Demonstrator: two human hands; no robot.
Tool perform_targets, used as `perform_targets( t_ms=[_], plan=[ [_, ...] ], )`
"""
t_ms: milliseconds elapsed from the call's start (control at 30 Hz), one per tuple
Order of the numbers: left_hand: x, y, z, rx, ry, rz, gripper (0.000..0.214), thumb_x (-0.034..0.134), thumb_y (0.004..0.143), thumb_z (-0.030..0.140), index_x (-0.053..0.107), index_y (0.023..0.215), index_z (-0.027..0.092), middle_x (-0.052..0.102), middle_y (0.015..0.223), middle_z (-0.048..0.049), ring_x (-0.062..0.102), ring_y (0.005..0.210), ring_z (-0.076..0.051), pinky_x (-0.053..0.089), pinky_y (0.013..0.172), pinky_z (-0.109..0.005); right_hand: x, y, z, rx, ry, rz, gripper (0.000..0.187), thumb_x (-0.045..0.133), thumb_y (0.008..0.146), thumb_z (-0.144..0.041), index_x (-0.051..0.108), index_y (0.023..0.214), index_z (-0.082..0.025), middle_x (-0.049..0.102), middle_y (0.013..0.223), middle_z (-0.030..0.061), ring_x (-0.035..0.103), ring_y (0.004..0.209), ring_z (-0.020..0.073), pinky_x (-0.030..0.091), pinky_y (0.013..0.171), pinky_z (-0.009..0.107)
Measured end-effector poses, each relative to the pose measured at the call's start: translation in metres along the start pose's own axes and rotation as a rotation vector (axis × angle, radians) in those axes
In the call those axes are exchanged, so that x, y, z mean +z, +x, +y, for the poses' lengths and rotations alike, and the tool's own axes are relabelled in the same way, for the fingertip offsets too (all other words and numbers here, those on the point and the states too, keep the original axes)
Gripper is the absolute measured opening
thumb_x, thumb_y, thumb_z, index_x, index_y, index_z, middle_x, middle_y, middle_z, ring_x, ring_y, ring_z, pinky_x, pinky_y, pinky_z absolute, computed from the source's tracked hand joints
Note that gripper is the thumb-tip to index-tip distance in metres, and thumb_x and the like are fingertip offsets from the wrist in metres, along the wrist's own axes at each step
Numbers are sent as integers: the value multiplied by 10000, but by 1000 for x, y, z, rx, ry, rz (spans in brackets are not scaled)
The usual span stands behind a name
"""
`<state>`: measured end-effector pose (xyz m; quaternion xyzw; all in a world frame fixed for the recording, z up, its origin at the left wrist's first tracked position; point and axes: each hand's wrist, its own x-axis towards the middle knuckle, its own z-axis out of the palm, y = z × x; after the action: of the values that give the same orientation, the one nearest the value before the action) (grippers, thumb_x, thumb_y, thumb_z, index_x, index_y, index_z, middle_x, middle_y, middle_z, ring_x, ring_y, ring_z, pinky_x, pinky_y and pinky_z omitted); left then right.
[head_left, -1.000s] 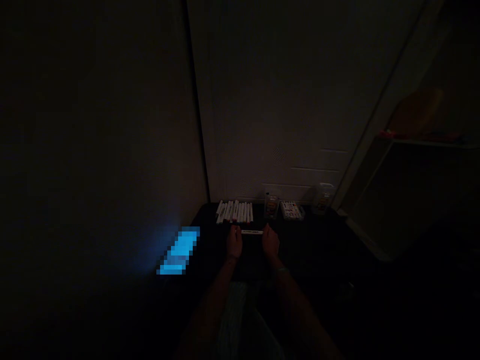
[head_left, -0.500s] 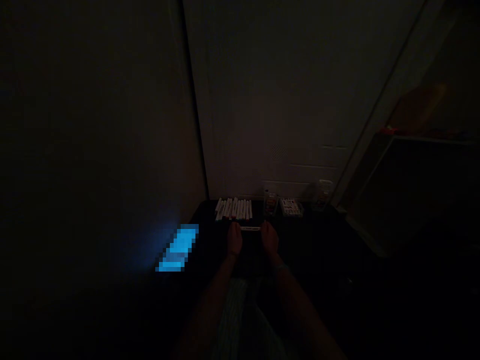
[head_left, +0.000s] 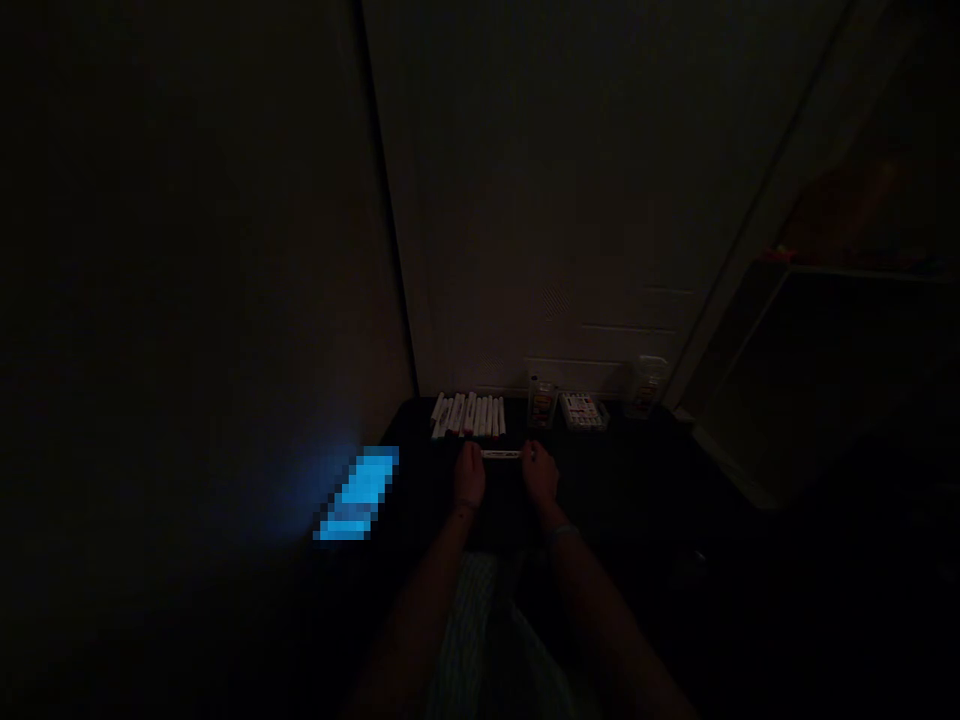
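In the dim head view, a white marker (head_left: 501,455) lies crosswise between my two hands, with dark print along its barrel. My left hand (head_left: 469,478) is closed around its left end. Around the right end, the fingers of my right hand (head_left: 538,472) are closed too. Both ends of the marker are hidden by my fingers. Just beyond my hands, a row of white markers (head_left: 469,415) lies side by side on the dark table (head_left: 622,480).
Behind my right hand stands a clear plastic case (head_left: 541,403). A box of white markers (head_left: 583,411) and another clear case (head_left: 646,385) are to its right, near the wall (head_left: 487,250). A glowing, pixelated blue screen (head_left: 358,495) is at the left.
My hands keep hold of the marker at both ends. The marker has turned slightly, and more print shows on it. Otherwise the scene has barely shifted.
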<state>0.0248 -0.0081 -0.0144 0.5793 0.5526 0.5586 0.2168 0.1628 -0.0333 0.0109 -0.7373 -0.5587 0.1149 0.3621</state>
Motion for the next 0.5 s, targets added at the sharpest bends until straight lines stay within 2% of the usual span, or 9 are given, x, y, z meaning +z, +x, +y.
perform_targets(
  t_ms=[500],
  plan=[
    [0,1,-3,30,89,-9,259,286,837,352,469,762,184,506,667,-4,465,613,-113,350,606,-234,0,-1,-1,-3,-33,20,412,217,868,-436,569,891,-224,619,810,15,552,724,126,319,583,200]
  ],
)
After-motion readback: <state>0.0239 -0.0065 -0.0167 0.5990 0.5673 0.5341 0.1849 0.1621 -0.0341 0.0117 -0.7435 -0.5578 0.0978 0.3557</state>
